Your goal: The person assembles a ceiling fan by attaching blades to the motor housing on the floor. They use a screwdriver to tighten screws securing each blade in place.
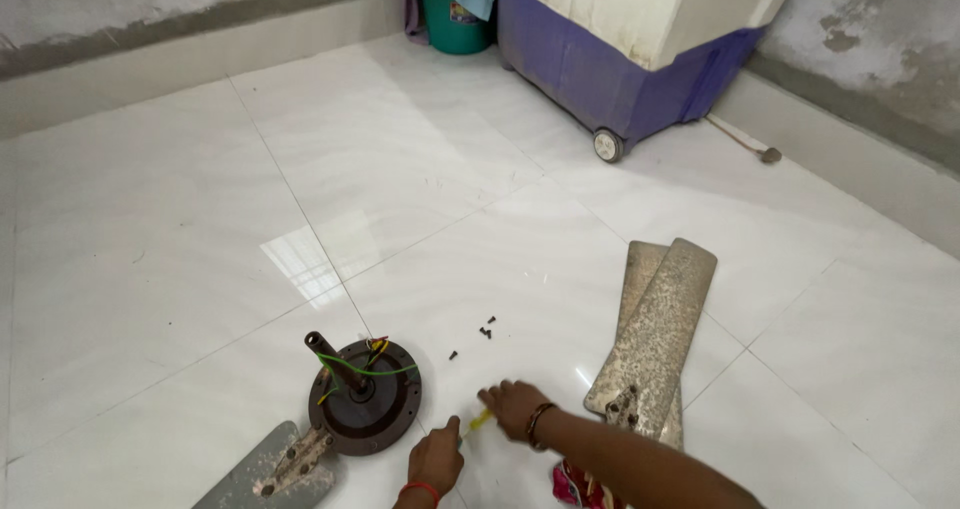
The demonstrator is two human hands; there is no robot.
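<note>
My right hand point(513, 409), with a dark bangle on its wrist, grips the yellow handle of a small screwdriver point(479, 422) just above the white tiled floor. My left hand point(436, 459), with a red thread at the wrist, is curled into a fist at the tool's other end. Just left of both hands lies a dark brown ceiling fan motor point(365, 397) with green and yellow wires and a short rod sticking up. A grey fan blade point(262, 472) is fixed to its lower left side. Several small dark screws point(485, 331) lie loose on the floor beyond my hands.
Two worn, speckled fan blades point(655, 341) lie stacked to the right of my right arm. A white and purple air cooler on wheels point(625, 54) and a green bucket point(456, 21) stand at the far wall. A cord with a plug point(767, 154) trails by the right wall.
</note>
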